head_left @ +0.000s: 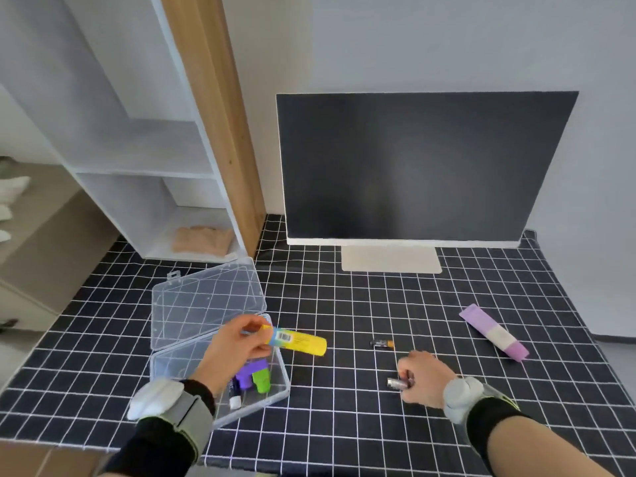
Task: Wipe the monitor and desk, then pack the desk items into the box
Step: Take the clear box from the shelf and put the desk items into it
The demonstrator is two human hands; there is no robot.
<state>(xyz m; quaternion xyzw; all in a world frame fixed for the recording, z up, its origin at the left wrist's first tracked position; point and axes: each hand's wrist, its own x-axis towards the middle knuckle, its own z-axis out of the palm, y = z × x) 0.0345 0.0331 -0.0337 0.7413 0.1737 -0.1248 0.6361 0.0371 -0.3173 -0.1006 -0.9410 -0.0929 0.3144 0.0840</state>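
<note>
A clear plastic box (279,387) lies open on the desk at the left, its lid (206,301) tilted back. Inside lie a purple item (248,375), a green item (261,378) and a small white-capped tube (235,397). My left hand (234,349) holds a yellow glue stick (303,341) above the box's right edge. My right hand (425,378) rests on the desk, fingers closed around a silver battery (395,383). Another battery (382,343) lies just beyond it. A purple and white tube (494,332) lies at the right.
The dark monitor (423,166) stands on a white base (390,259) at the back of the black grid tablecloth (344,425). White shelves (144,166) stand at the left, with a beige cloth (203,239) on the lowest one.
</note>
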